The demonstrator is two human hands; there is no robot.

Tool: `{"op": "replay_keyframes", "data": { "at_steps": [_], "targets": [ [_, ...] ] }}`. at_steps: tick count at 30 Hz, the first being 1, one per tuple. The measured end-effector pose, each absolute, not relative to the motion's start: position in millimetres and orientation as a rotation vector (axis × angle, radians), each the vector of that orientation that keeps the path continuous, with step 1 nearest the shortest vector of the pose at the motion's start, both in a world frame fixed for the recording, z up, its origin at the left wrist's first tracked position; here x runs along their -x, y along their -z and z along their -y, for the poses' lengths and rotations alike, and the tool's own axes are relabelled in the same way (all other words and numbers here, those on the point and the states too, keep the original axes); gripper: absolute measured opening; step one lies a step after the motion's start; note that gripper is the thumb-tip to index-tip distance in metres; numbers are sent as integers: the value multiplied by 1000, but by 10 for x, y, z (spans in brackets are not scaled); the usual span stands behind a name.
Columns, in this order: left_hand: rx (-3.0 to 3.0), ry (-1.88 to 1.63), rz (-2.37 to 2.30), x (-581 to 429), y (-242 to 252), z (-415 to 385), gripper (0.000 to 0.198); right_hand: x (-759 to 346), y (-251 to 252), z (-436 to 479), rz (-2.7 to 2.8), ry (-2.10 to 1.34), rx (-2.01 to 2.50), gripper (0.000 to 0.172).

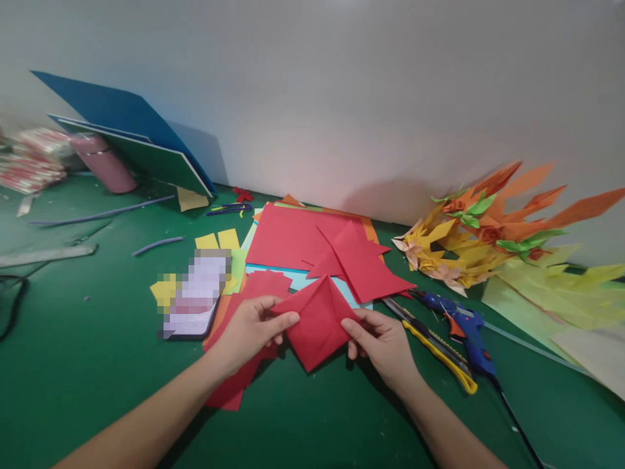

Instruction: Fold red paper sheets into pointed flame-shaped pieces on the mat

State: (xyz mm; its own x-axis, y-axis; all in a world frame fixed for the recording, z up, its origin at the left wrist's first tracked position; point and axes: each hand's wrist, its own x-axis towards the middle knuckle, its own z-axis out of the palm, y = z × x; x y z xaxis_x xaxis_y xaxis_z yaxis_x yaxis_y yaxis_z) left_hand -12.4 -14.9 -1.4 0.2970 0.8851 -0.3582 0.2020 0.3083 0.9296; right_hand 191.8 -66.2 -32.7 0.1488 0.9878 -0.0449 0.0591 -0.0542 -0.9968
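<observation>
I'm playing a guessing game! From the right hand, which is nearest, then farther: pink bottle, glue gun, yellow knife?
1. Yellow knife, just beside the right hand.
2. Glue gun, right of the knife.
3. Pink bottle, far back left.

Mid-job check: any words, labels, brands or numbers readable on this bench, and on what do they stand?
No text can be read anywhere.
Phone: screen blurred out.
Packets at far left: red-and-white print, too blurred.
Ruler: marks too small.
Glue gun: no legible label.
Folded red paper, held by left hand and right hand: plain.
</observation>
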Motion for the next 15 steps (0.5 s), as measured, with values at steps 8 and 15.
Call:
{"op": "replay_keyframes", "data": {
  "at_steps": [8, 15],
  "targets": [
    [-1219, -711, -1157, 135, 86, 175, 42, -1918, 323, 661, 1143, -1144, 1347, 35],
    [-944, -942, -980, 61, 10, 228, 41, -1914, 308, 682, 1288, -1325, 1182, 39]
  ]
}}
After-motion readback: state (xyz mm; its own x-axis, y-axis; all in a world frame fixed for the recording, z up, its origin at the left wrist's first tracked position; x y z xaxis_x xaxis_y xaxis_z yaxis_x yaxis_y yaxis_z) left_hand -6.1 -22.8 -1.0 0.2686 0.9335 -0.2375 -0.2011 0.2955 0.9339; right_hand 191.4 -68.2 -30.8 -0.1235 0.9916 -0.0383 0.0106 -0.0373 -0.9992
